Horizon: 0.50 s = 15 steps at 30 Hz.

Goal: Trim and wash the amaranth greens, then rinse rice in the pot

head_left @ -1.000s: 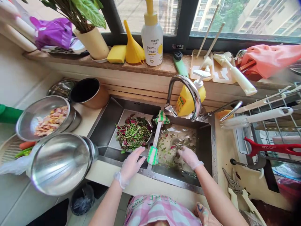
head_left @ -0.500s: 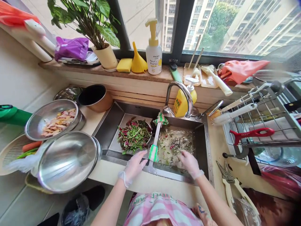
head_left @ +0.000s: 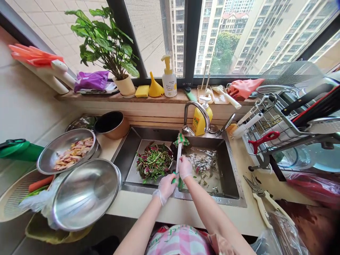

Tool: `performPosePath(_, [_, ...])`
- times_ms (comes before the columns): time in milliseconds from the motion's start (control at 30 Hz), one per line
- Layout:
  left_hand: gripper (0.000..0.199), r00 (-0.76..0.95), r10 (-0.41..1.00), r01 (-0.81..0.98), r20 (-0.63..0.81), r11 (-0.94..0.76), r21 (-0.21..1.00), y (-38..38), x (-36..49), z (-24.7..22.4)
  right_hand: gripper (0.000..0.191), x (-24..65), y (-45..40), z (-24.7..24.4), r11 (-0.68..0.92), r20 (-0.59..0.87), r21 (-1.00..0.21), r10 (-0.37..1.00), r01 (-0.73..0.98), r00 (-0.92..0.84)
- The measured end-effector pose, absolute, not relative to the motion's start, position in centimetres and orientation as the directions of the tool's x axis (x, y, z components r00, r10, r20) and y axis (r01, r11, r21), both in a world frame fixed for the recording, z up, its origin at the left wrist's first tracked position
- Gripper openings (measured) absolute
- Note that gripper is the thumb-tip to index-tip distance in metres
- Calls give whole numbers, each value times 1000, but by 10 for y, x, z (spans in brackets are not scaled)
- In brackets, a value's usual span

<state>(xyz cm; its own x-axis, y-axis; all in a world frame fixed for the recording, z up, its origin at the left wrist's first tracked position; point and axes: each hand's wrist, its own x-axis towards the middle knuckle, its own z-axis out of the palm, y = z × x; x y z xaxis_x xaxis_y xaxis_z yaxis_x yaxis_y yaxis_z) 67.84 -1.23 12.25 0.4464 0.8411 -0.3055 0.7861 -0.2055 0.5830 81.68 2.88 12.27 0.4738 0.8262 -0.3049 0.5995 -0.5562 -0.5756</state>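
My left hand (head_left: 165,187), in a clear glove, is at the front end of the sink divider (head_left: 179,152), its fingers closed on a green-and-white cloth (head_left: 174,177). Just beyond it my right hand (head_left: 185,167), also gloved, has its fingers curled at the divider; what they hold, if anything, is hidden. A heap of red-and-green leafy vegetables (head_left: 154,161) lies in the left basin (head_left: 132,173). In the right basin (head_left: 228,170) stands water with loose leaf bits (head_left: 204,171). Another green-and-white cloth (head_left: 181,140) is wrapped at the divider's far end.
A curved faucet (head_left: 196,104) and a yellow detergent bottle (head_left: 199,120) stand behind the sink. To the left are metal bowls (head_left: 85,194), one with cut meat (head_left: 74,154), and a pot (head_left: 113,125). A dish rack (head_left: 268,124) and scissors (head_left: 259,193) are at the right.
My right hand has moved left from the right basin to the divider. My left hand has shifted onto the front cloth and closed on it. The camera view has tilted upward.
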Motion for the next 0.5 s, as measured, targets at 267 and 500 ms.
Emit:
performPosePath(267, [21, 530, 786, 786, -319, -316, 531, -31, 658, 129, 29, 877, -20, 115, -618, -359, -473, 786, 628, 504])
performPosePath(500, [22, 603, 753, 736, -263, -399, 547, -23, 651, 120, 30, 896, -131, 123, -529, -214, -697, 797, 483, 564])
